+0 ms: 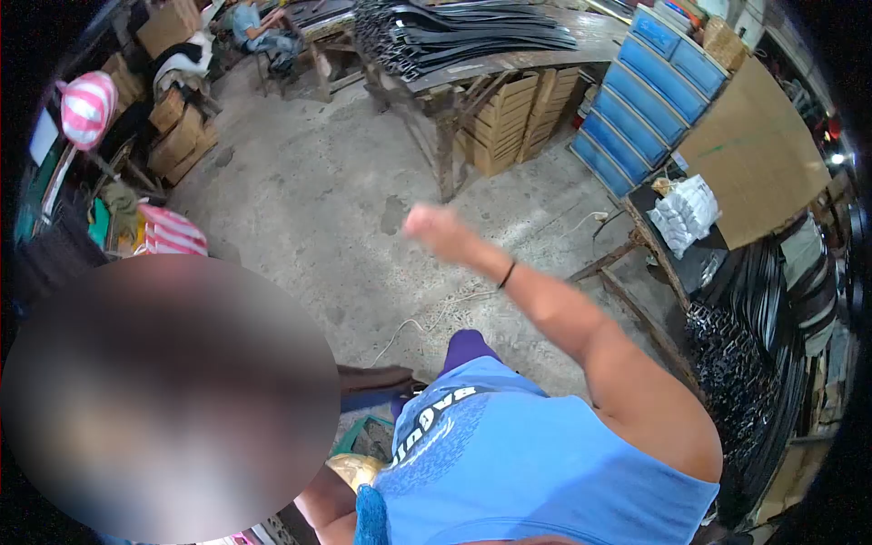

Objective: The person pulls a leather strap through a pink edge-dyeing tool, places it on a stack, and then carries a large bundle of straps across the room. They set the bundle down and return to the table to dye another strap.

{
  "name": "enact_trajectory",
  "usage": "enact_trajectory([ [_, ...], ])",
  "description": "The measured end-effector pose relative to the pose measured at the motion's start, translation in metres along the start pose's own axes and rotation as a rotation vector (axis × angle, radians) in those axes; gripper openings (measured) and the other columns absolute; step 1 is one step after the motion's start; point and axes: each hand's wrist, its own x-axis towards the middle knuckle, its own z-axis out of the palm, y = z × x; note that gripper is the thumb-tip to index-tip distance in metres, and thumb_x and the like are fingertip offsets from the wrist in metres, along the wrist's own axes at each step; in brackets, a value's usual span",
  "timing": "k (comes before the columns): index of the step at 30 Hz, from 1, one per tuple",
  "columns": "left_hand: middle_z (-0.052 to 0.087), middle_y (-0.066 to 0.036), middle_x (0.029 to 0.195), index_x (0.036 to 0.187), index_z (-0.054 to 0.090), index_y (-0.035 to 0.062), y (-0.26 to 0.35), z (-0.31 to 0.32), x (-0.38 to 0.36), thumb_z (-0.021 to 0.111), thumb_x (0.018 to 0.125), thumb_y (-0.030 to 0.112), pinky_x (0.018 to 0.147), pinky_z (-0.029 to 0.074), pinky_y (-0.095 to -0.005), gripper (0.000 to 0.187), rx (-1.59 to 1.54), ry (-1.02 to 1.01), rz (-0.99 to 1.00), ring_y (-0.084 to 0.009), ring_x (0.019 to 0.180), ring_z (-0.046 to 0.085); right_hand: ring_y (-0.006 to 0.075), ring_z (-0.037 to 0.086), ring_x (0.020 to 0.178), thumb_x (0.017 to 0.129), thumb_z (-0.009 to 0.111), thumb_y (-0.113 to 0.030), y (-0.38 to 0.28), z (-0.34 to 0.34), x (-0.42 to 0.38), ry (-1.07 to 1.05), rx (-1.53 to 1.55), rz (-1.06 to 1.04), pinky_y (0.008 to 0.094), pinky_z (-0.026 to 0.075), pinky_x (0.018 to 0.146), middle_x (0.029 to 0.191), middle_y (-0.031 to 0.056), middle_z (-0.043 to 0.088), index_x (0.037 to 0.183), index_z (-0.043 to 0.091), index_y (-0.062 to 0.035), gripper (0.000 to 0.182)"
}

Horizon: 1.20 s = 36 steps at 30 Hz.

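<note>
My right hand (440, 232) reaches forward over the concrete floor, smeared by motion, so its fingers cannot be made out. No held thing can be seen in it. A thin black band (507, 274) circles that wrist. Of my left side only part of the upper arm (329, 509) shows, beside a blue cloth (371, 515); the left hand is out of sight. A large blurred oval covers the lower left of the view and hides what lies behind it.
Ahead, black straps (481, 41) are heaped on a long table (599, 41). Blue drawers (645, 100) and a cardboard sheet (763, 154) stand right, near a white bundle (686, 213) and hanging black straps (740, 372). A cord (436, 313) crosses the floor. A person (263, 32) sits far left.
</note>
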Motion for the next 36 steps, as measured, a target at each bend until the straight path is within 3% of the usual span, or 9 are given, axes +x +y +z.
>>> enact_trajectory([
  [2, 0.054, -0.029, 0.119, 0.136, 0.031, -0.0077, -0.009, -0.011, 0.009, 0.061, 0.070, 0.026, 0.073, 0.052, -0.0342, 0.080, -0.028, -0.046, -0.152, -0.0289, 0.093, 0.060, 0.0235, 0.061, 0.078, 0.094, 0.046, -0.016, -0.042, -0.047, 0.044, 0.294, -0.241, -0.438, 0.0334, 0.048, 0.070, 0.075, 0.0109, 0.061, 0.088, 0.064, -0.0056, 0.021],
  [5, 0.055, -0.014, 0.122, 0.143, 0.029, 0.0023, -0.030, -0.029, 0.021, 0.069, 0.067, 0.017, 0.091, 0.045, -0.0354, 0.087, 0.198, -0.107, -0.293, -0.0210, 0.107, 0.055, 0.0240, 0.057, 0.086, 0.093, 0.052, -0.024, -0.150, -0.106, 0.092, 0.179, -0.329, -0.706, 0.0340, 0.045, 0.074, 0.091, 0.0105, 0.059, 0.079, 0.064, -0.0044, 0.027],
  [9, 0.012, -0.019, 0.155, 0.149, 0.012, 0.0019, -0.063, -0.016, 0.041, 0.072, 0.072, 0.022, 0.115, 0.012, -0.0375, 0.100, 0.221, -0.252, 0.079, -0.0280, 0.144, 0.011, 0.0358, 0.059, 0.104, 0.083, 0.065, -0.027, -0.267, -0.102, 0.128, -0.078, -0.510, -1.127, 0.0461, 0.046, 0.092, 0.108, 0.0159, 0.059, 0.087, 0.065, -0.0017, 0.026],
  [13, 0.027, -0.030, 0.140, 0.149, 0.016, 0.0036, -0.084, -0.006, 0.062, 0.072, 0.068, 0.026, 0.110, 0.024, -0.0423, 0.101, 0.428, -0.178, 0.258, -0.0424, 0.131, 0.030, 0.0405, 0.055, 0.114, 0.055, 0.070, -0.006, -0.313, -0.055, 0.152, -0.420, -0.612, -1.423, 0.0537, 0.042, 0.101, 0.117, 0.0170, 0.057, 0.098, 0.065, -0.0018, 0.044],
  [17, 0.029, -0.034, 0.136, 0.149, 0.020, 0.0084, -0.097, -0.012, 0.076, 0.072, 0.068, 0.026, 0.099, 0.035, -0.0506, 0.098, 0.711, -0.010, 0.452, -0.0497, 0.120, 0.037, 0.0326, 0.046, 0.127, 0.061, 0.068, -0.009, -0.315, -0.009, 0.170, -0.547, -0.667, -1.563, 0.0500, 0.034, 0.109, 0.121, 0.0169, 0.057, 0.106, 0.064, -0.0012, 0.046],
  [23, 0.029, -0.033, 0.138, 0.140, 0.037, 0.0060, -0.074, -0.005, 0.084, 0.075, 0.068, 0.022, 0.094, 0.035, -0.0514, 0.083, 1.021, 0.189, 0.471, -0.0479, 0.121, 0.036, 0.0303, 0.045, 0.127, 0.073, 0.056, -0.009, -0.305, 0.006, 0.190, -0.251, -0.850, -1.731, 0.0465, 0.027, 0.113, 0.128, 0.0182, 0.054, 0.113, 0.062, -0.0010, 0.041],
  [28, 0.033, -0.023, 0.138, 0.134, 0.049, 0.0269, -0.060, -0.003, 0.093, 0.075, 0.057, 0.024, 0.088, 0.037, -0.0481, 0.081, 1.294, 0.195, 0.627, -0.0386, 0.121, 0.039, 0.0283, 0.036, 0.134, 0.078, 0.054, -0.012, -0.310, 0.012, 0.213, -0.019, -0.892, -1.770, 0.0456, 0.015, 0.118, 0.131, 0.0151, 0.053, 0.118, 0.060, -0.0041, 0.042],
  [31, 0.035, -0.021, 0.138, 0.130, 0.052, 0.0312, -0.039, 0.002, 0.100, 0.073, 0.057, 0.027, 0.087, 0.038, -0.0488, 0.076, 1.432, 0.161, 0.636, -0.0378, 0.118, 0.042, 0.0301, 0.031, 0.135, 0.060, 0.069, -0.005, -0.311, 0.004, 0.243, -0.115, -0.895, -1.788, 0.0452, 0.020, 0.116, 0.139, 0.0138, 0.041, 0.138, 0.043, -0.0100, 0.082],
  [36, 0.039, -0.018, 0.134, 0.137, 0.045, 0.0222, 0.000, 0.006, 0.109, 0.075, 0.056, 0.027, 0.089, 0.039, -0.0486, 0.086, 1.611, 0.215, 0.627, -0.0358, 0.117, 0.045, 0.0290, 0.042, 0.125, 0.060, 0.075, -0.013, -0.331, -0.009, 0.261, 0.016, -0.809, -1.851, 0.0439, 0.026, 0.113, 0.128, 0.0106, 0.048, 0.143, 0.037, -0.0142, 0.091],
])
